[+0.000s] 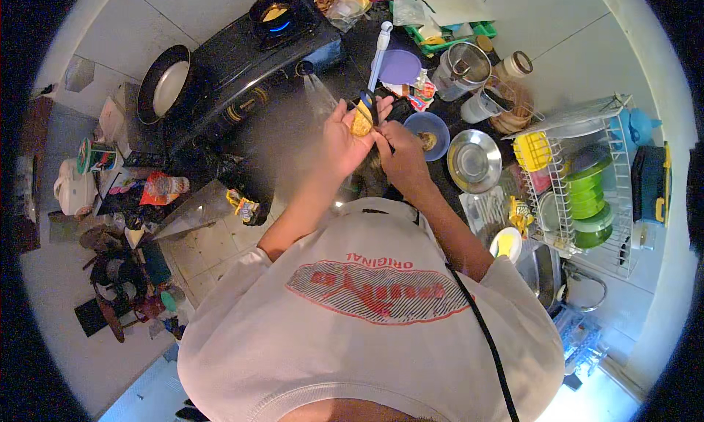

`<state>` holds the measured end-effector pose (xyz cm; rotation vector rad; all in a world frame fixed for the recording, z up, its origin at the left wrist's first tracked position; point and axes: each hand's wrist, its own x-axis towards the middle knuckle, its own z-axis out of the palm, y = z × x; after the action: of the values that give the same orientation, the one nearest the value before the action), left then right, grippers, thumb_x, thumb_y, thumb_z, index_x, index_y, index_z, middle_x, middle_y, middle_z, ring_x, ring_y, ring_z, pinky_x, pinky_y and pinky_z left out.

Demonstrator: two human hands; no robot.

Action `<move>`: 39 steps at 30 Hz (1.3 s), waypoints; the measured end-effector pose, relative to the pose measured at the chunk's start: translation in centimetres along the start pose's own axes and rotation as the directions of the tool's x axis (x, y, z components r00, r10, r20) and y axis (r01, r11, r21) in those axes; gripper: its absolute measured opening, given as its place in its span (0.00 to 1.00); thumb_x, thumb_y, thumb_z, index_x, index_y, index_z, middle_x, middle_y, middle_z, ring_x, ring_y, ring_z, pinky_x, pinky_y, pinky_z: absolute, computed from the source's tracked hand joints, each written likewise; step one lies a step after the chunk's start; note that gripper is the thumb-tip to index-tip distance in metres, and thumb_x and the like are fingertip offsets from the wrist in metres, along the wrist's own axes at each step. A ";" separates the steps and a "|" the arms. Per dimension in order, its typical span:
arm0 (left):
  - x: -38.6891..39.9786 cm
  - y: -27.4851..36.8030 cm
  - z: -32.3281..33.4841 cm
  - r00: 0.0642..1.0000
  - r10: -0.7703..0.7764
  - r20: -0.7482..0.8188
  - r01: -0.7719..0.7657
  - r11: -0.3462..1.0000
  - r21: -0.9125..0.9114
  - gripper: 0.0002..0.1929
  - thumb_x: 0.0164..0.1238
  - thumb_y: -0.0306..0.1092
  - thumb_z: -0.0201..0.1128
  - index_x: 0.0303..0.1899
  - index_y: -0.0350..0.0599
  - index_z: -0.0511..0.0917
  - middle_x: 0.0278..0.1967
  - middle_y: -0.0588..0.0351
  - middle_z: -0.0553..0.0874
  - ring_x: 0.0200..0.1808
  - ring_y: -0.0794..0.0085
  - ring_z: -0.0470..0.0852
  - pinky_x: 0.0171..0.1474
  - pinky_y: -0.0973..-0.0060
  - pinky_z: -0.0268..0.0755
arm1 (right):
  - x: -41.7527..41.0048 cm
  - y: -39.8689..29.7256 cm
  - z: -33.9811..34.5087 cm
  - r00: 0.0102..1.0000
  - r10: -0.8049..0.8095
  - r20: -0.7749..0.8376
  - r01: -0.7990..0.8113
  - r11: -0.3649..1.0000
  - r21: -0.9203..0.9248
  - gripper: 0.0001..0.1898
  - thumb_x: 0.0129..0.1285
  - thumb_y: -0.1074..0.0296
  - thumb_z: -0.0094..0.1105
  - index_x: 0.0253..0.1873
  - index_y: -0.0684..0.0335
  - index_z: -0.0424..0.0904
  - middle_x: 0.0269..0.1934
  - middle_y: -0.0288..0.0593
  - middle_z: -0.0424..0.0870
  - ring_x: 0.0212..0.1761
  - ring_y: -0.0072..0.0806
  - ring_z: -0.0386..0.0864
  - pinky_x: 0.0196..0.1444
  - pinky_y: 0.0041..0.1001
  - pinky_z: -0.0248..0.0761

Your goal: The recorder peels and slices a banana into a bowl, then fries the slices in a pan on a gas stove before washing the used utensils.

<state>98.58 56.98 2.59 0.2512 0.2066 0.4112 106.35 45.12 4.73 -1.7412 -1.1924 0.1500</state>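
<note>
My left hand (pixel 346 139) is turned palm up. Across its palm and fingers lies a yellow-brown piece of food (pixel 361 120). Over that piece my right hand (pixel 404 155) grips a thin dark-handled tool (pixel 391 147); its working end reaches the food, and I cannot tell whether it is a knife or scissors. Just right of my hands stands a purple plastic bowl (pixel 424 119) with a brownish piece of food (pixel 428 140) in it. Beyond my fingers a pale blue rod with a white end (pixel 379 53) points away from me.
A small pan (pixel 272 12) sits over a lit blue flame on the black gas stove (pixel 242 84). Leaning left of it is a frying pan (pixel 164 85). To my right are a steel plate (pixel 474 161), a strainer (pixel 467 64) and a wire dish rack (pixel 624 191). A purple lid (pixel 397 66) lies ahead.
</note>
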 end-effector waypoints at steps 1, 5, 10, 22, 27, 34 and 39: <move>0.0 -0.2 0.0 1.000 0.001 -0.002 -0.001 1.000 -0.002 0.33 0.82 0.52 0.29 0.64 0.25 0.63 0.65 0.31 0.71 0.69 0.49 0.70 0.74 0.57 0.57 | 0.0 -0.1 0.0 1.000 0.001 0.002 -0.001 1.000 0.000 0.05 0.65 0.75 0.61 0.39 0.69 0.76 0.33 0.52 0.80 0.36 0.49 0.81 0.37 0.37 0.72; -0.2 -0.7 -0.6 0.986 0.134 0.103 -0.161 0.936 0.314 0.34 0.82 0.53 0.28 0.65 0.24 0.62 0.66 0.30 0.70 0.69 0.48 0.69 0.76 0.57 0.54 | 0.2 -0.8 0.0 0.999 -0.018 0.028 0.018 1.000 0.005 0.05 0.63 0.77 0.61 0.40 0.69 0.76 0.33 0.54 0.80 0.37 0.53 0.80 0.39 0.39 0.73; 0.5 -0.4 -2.4 0.915 0.182 0.360 -0.368 0.740 0.562 0.34 0.82 0.53 0.28 0.65 0.23 0.62 0.66 0.29 0.69 0.69 0.48 0.69 0.76 0.57 0.54 | -0.1 -0.5 0.3 0.999 -0.038 0.029 0.038 0.999 -0.016 0.04 0.63 0.76 0.61 0.39 0.69 0.75 0.33 0.55 0.80 0.38 0.53 0.81 0.39 0.40 0.73; 0.7 0.4 -4.4 0.999 0.020 0.032 -0.020 1.000 0.023 0.34 0.82 0.53 0.28 0.65 0.24 0.61 0.66 0.30 0.70 0.67 0.49 0.71 0.68 0.58 0.66 | -3.3 -0.9 -1.9 0.958 0.238 0.160 -0.237 0.971 -0.028 0.08 0.67 0.71 0.61 0.37 0.68 0.74 0.28 0.52 0.78 0.28 0.44 0.78 0.32 0.36 0.69; 0.5 -0.4 -4.3 0.997 0.045 0.060 -0.046 0.999 0.012 0.36 0.82 0.56 0.27 0.65 0.23 0.61 0.67 0.30 0.68 0.69 0.48 0.68 0.74 0.57 0.58 | -2.9 0.1 -0.9 0.993 0.097 0.066 -0.096 0.995 -0.016 0.06 0.67 0.72 0.61 0.39 0.69 0.74 0.29 0.52 0.78 0.29 0.45 0.78 0.32 0.36 0.69; -0.9 0.0 -1.4 0.963 -0.221 0.157 0.263 0.623 -0.736 0.40 0.80 0.59 0.24 0.65 0.21 0.61 0.68 0.28 0.67 0.73 0.47 0.63 0.77 0.56 0.50 | -0.5 -1.6 -0.3 0.993 -0.056 0.106 0.059 0.998 -0.024 0.06 0.62 0.77 0.61 0.40 0.70 0.73 0.33 0.57 0.78 0.35 0.56 0.78 0.36 0.42 0.71; -0.7 -0.2 -1.1 0.996 -0.073 -0.059 0.060 0.979 -0.196 0.41 0.79 0.61 0.24 0.65 0.22 0.62 0.68 0.29 0.67 0.73 0.47 0.63 0.77 0.56 0.49 | -0.7 -2.3 -0.3 0.993 0.009 0.120 -0.008 1.000 -0.012 0.07 0.63 0.75 0.61 0.41 0.70 0.73 0.32 0.58 0.78 0.37 0.58 0.78 0.36 0.43 0.70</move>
<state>97.73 56.68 1.59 0.0391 0.2378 0.3708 104.68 44.48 6.34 -1.7678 -1.2748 0.2562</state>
